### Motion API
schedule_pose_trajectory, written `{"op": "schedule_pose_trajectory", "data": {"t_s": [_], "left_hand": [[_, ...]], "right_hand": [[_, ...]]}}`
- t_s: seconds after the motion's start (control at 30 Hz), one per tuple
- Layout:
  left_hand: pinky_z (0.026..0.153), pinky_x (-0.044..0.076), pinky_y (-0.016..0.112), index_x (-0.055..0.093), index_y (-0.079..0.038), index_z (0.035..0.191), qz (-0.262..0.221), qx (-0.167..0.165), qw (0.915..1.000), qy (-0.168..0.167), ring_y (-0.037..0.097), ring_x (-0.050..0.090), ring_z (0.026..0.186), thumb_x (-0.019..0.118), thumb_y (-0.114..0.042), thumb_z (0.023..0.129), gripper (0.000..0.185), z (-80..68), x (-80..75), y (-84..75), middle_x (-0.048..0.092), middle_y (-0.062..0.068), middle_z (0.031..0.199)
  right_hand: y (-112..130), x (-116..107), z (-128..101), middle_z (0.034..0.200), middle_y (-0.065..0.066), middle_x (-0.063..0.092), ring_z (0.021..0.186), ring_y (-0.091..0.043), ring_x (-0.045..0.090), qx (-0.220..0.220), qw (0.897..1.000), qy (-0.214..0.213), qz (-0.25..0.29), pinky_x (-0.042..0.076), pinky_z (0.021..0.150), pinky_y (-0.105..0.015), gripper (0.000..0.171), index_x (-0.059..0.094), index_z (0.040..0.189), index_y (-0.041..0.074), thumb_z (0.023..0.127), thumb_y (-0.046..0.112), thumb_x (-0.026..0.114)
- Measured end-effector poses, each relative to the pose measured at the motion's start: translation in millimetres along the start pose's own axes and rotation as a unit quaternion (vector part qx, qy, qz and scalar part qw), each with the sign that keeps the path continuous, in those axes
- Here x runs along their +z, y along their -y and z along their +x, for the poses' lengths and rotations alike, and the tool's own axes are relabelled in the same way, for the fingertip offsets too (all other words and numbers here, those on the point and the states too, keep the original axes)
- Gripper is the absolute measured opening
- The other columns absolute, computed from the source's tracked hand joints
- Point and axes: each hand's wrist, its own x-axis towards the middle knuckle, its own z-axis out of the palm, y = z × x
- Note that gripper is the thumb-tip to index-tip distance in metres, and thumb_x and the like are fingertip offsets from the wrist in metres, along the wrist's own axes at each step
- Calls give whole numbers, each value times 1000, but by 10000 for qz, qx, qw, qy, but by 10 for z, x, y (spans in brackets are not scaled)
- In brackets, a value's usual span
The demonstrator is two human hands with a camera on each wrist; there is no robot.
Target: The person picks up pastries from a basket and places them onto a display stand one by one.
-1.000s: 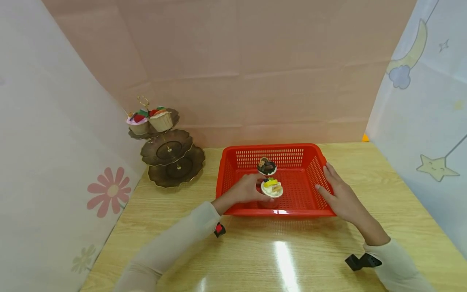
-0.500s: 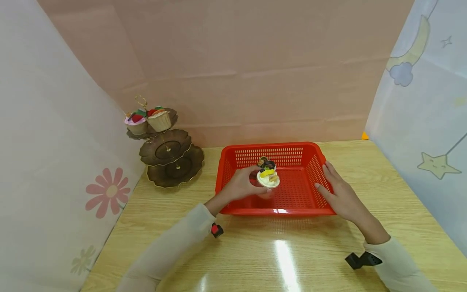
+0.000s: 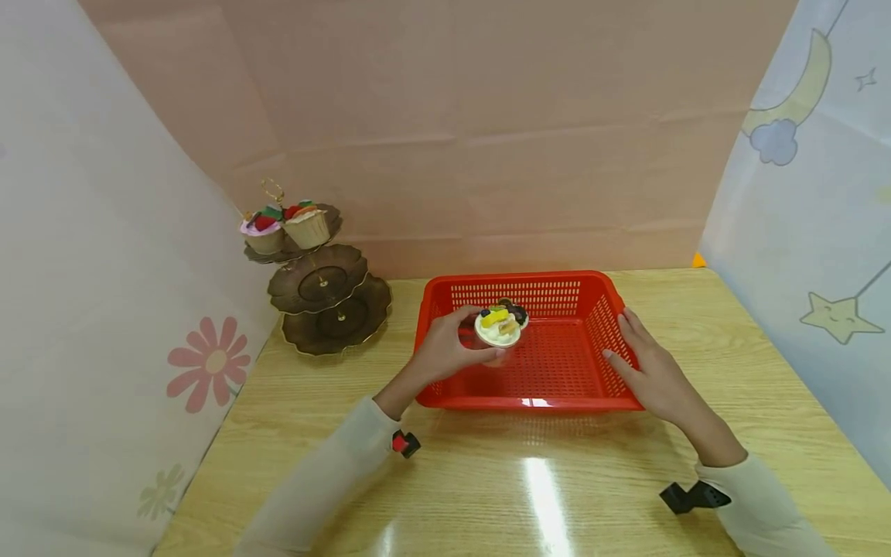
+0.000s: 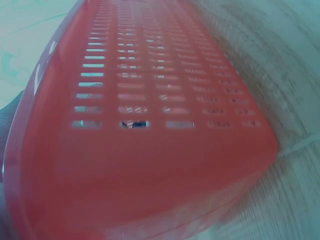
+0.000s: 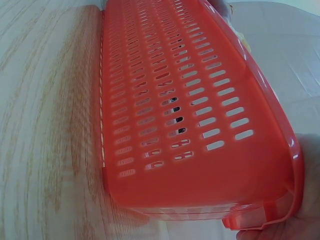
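My left hand (image 3: 465,345) grips a cupcake with white cream and yellow topping (image 3: 497,328) and holds it above the left part of a red slotted basket (image 3: 529,402). A dark chocolate cupcake (image 3: 519,311) stands in the basket just behind it, partly hidden. My right hand (image 3: 642,363) lies with straight fingers against the basket's right wall. In the left wrist view only the blurred basket wall (image 4: 150,130) shows. The right wrist view shows the basket's side (image 5: 175,100) and a bit of my palm (image 5: 306,200) at its rim.
A brown three-tier stand (image 3: 323,288) sits at the back left of the wooden table (image 3: 543,487). Its top tier carries a pink cupcake (image 3: 263,229) and a tan cupcake (image 3: 307,224); the lower tiers are bare. Paper walls close in the left, back and right.
My left hand has lifted the white-cream cupcake off the basket floor and carried it up and to the left. The right hand has stayed on the basket.
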Motion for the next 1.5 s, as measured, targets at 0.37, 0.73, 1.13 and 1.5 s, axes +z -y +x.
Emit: {"op": "schedule_pose_trajectory", "data": {"t_s": [0.37,0.73,1.13,1.5], "left_hand": [[87,58,35,56,-8,137,149,216,9966,-786,17,62,106,89,-35,79,72,-142,-221,-58,64,1,122],[98,53,45,54,-9,138,295,312,9900,-1346,22,59,114,87,-41,80,73,-243,-436,49,62,3,127],[93,55,48,55,-5,136,213,445,9768,-2085,26,63,109,88,-29,81,69,-392,-816,241,64,10,125],[95,55,45,56,-5,136,402,69,9644,-2614,25,63,113,89,-32,80,71,-575,-1092,419,65,12,124]], "right_hand": [[-2,-1,-1,168,-22,-1,147,-56,12,27,10000,13,-2,17,111,-73,74,10,159,-5,108,31,50],[4,-14,-13,167,-23,-1,146,-56,12,27,10000,0,3,17,111,-73,75,9,159,-5,108,32,50],[7,6,11,168,-22,1,148,-54,11,-51,10000,-37,-36,16,112,-72,73,12,157,-8,108,30,50],[18,-3,-19,167,-24,4,147,-54,14,-98,9998,-72,-137,16,113,-71,73,14,157,-10,107,29,52]]}}
